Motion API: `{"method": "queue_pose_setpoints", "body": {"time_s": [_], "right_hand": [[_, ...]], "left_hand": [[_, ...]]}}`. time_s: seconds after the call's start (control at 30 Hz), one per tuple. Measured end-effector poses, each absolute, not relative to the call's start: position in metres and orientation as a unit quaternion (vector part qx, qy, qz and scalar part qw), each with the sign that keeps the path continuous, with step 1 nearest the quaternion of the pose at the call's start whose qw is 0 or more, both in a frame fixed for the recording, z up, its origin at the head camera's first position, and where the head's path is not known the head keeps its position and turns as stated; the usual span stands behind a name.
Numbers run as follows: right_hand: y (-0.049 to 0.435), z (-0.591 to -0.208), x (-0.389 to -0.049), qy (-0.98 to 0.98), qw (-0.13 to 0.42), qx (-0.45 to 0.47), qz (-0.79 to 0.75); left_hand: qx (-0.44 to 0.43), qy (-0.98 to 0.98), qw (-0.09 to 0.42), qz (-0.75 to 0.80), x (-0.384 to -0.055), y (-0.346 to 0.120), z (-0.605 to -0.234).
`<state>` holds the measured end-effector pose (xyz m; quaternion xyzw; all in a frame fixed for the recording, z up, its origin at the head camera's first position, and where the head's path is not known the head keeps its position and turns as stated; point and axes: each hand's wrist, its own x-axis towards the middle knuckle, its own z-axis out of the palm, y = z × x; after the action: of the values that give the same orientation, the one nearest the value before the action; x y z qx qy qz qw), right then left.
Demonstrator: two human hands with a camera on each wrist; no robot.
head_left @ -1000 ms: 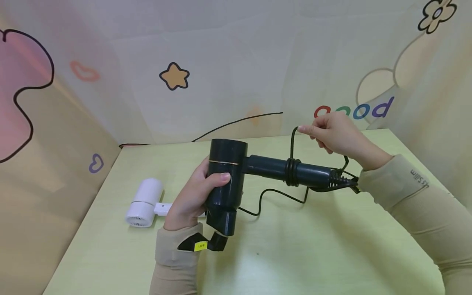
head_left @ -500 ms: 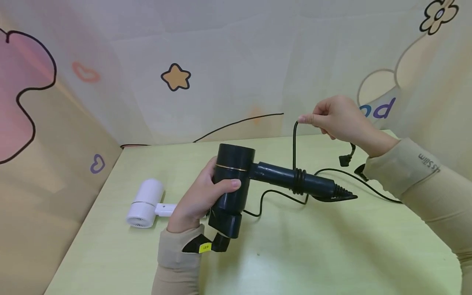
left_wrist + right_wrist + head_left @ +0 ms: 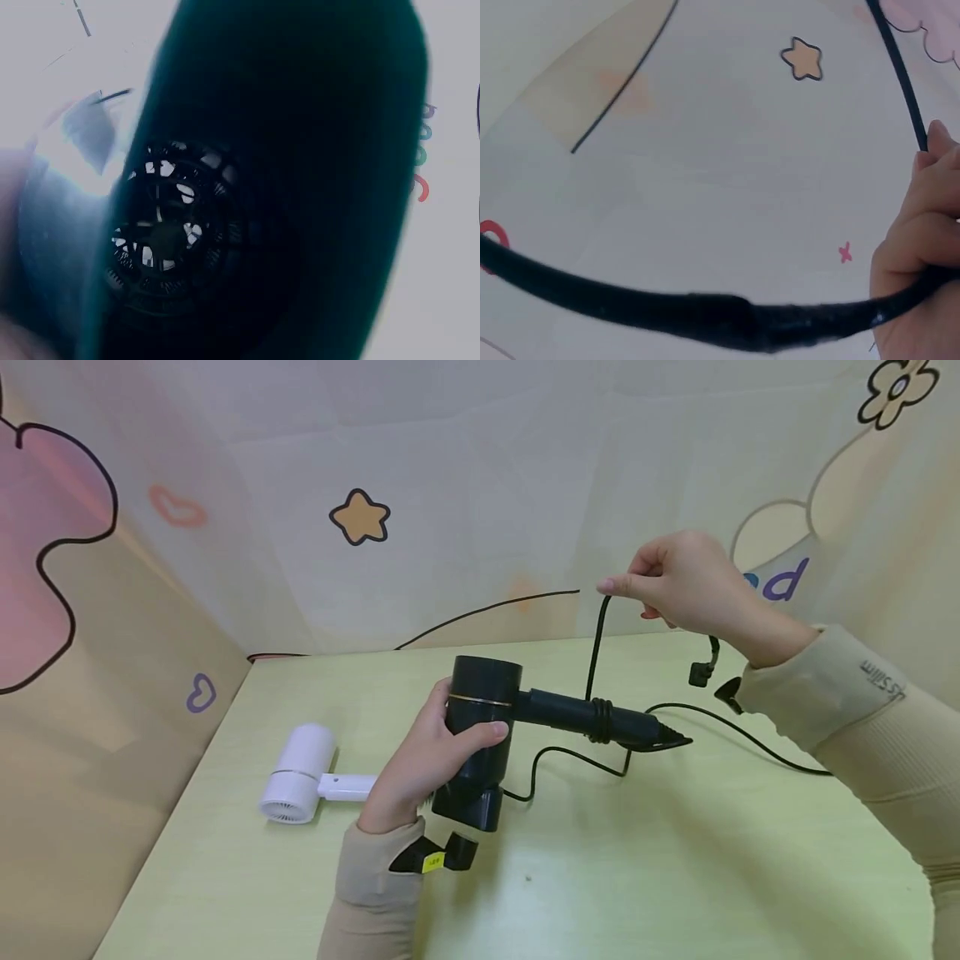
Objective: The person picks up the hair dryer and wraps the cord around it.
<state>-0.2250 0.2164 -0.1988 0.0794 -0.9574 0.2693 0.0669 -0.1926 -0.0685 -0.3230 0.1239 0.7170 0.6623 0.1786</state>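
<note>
In the head view my left hand grips the barrel of a black hair dryer above the table, thumb across its front. The dryer's handle points right, with several turns of its black cord wound round it. Higher up, my right hand pinches a stretch of that cord between thumb and fingers, drawn taut from the coil. A black plug hangs below this hand. The dryer's nozzle fills the left wrist view, a grille showing inside. Cord crosses close to the lens in the right wrist view.
A white hair dryer lies on the pale table at left, its handle end hidden behind my left hand. Black cord trails over the table to the right. A printed cloth backdrop stands behind the table.
My right hand has risen, drawing out a longer stretch of cord from the handle, and the plug now hangs in sight below it. The black hair dryer has shifted slightly right and turned.
</note>
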Motion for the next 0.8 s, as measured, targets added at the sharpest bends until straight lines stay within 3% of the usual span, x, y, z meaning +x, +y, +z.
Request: {"method": "queue_pose_setpoints", "body": {"time_s": [0.5, 0.8], "right_hand": [[0.190, -0.197, -0.193, -0.952, 0.084, 0.139, 0.259], [0.187, -0.216, -0.174, -0.945, 0.113, 0.181, 0.247]], "left_hand": [[0.095, 0.742, 0.103, 0.655, -0.200, -0.059, -0.333], [0.065, 0.723, 0.061, 0.686, -0.203, -0.057, -0.335]]}}
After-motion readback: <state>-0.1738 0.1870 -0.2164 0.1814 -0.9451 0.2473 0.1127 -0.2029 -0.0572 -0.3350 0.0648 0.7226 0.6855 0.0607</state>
